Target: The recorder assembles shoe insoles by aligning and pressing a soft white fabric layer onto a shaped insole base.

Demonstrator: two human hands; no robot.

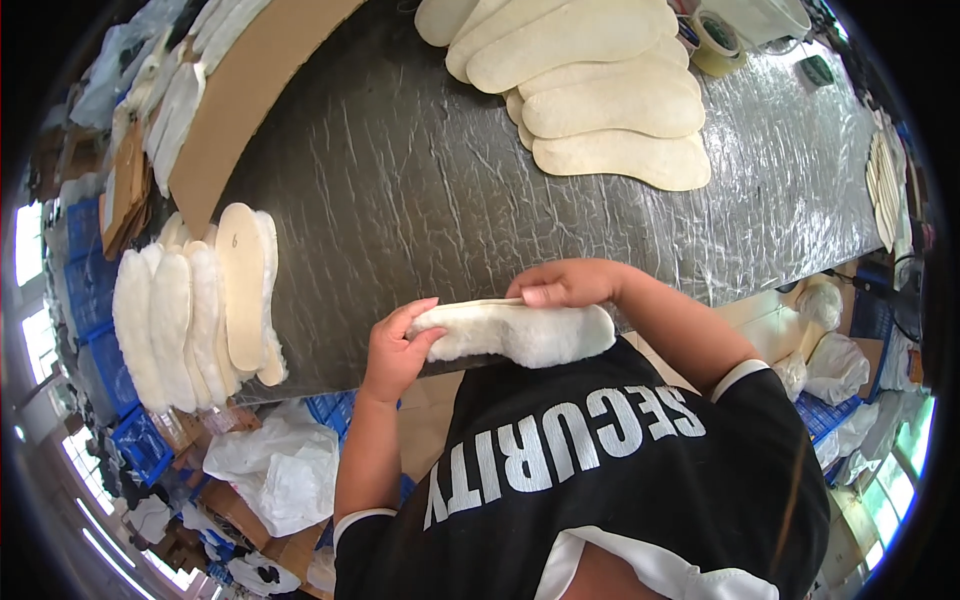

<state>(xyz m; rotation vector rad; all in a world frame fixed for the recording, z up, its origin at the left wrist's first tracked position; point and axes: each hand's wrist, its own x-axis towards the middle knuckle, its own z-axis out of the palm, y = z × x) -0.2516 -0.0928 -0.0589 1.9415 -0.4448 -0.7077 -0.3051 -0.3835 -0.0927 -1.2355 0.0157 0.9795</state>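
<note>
A long dark table (420,170) under a crinkled clear sheet filled most of the view, and the person stood against its near edge in a black shirt (600,470). A cardboard strip (250,90) lay slanting along the far left of it. At the far side a fanned stack of flat cream insoles (600,90) lay overlapping, likely kept there within reach as stock. At the near left edge a row of fleece-lined insoles (180,320) stood packed on their sides, one turned with its smooth backing up, apparently a finished pile. A roll of tape (716,40) sat near the far right corner. Just over the near edge the person held a fleece insole (520,330) level, fluffy side toward the body. The left hand (395,350) was curled around its heel end, while the right hand (565,285) pinched the upper rim, fingers closed on it, seemingly to keep it stretched flat.
</note>
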